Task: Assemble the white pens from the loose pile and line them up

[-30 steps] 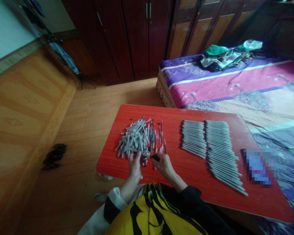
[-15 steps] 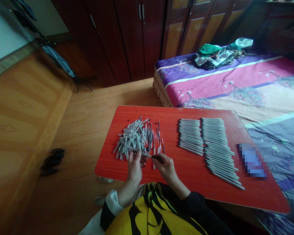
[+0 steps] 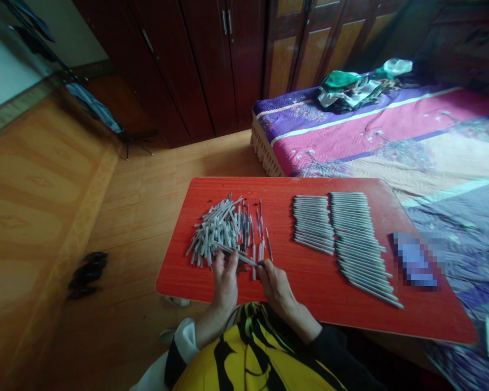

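Note:
At the near edge of a red table (image 3: 309,288), my left hand (image 3: 225,281) pinches a white pen barrel (image 3: 233,252) that slants up to the left. My right hand (image 3: 274,282) is closed on the dark end of a thin refill (image 3: 256,264) at the barrel's right end. Just beyond my hands lies a loose heap of white barrels (image 3: 215,231) with thin dark refills (image 3: 257,231) beside it. Further right, two neat rows of pens (image 3: 344,236) lie side by side.
A blurred blue object (image 3: 416,259) rests at the table's right end. A bed with a purple and pink quilt (image 3: 370,136) stands behind, dark wardrobes (image 3: 212,60) beyond. Black slippers (image 3: 85,267) lie on the wooden floor to the left.
My hands have come closer together, the right hand pushing the refill toward the barrel. The view has drifted slightly; the table's contents have not moved.

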Demonstrator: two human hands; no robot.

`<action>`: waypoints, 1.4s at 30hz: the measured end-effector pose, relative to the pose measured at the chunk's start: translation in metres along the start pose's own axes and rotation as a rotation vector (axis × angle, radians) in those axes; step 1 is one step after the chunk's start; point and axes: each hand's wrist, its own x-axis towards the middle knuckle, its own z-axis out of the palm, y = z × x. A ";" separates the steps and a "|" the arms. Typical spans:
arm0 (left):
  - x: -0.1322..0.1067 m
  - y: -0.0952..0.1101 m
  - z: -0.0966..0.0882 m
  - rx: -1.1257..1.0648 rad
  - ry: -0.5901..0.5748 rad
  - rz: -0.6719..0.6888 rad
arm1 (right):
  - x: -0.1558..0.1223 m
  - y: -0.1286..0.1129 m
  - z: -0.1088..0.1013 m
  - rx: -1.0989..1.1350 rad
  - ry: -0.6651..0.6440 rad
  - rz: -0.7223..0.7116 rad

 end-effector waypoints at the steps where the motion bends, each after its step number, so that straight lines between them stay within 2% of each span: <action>1: -0.001 -0.001 0.001 0.004 0.001 0.010 | -0.001 0.000 0.000 -0.010 -0.003 -0.009; 4: -0.003 -0.002 0.003 0.011 -0.005 0.025 | -0.001 -0.002 0.000 0.102 -0.029 0.037; 9: -0.004 -0.004 0.004 0.006 -0.006 0.006 | 0.000 -0.009 -0.003 0.455 -0.094 0.240; 13: -0.004 -0.006 0.004 0.003 0.023 -0.025 | -0.002 -0.009 -0.007 0.422 -0.088 0.175; 15: -0.004 -0.006 0.003 -0.002 0.002 -0.043 | -0.003 -0.007 -0.007 0.416 -0.091 0.161; 20: -0.004 -0.006 0.005 -0.020 -0.028 -0.077 | -0.003 -0.003 -0.002 0.550 -0.112 0.296; 23: -0.004 -0.008 0.006 -0.022 0.006 -0.083 | -0.004 -0.003 -0.006 0.492 -0.057 0.245; 27: -0.004 -0.009 0.009 -0.021 0.004 -0.089 | -0.004 -0.002 -0.012 0.213 0.047 0.103; 30: -0.005 -0.007 0.011 -0.020 -0.013 -0.110 | -0.005 -0.001 -0.012 0.050 0.065 0.063; 36: -0.002 -0.002 0.004 -0.034 -0.040 -0.164 | -0.012 -0.008 -0.003 0.015 0.074 0.051; 39: 0.004 0.002 -0.005 -0.014 -0.085 -0.200 | -0.015 -0.013 0.009 -0.011 0.127 0.057; 42: 0.011 0.007 -0.017 0.019 -0.147 -0.240 | -0.018 -0.019 0.026 0.022 0.156 0.123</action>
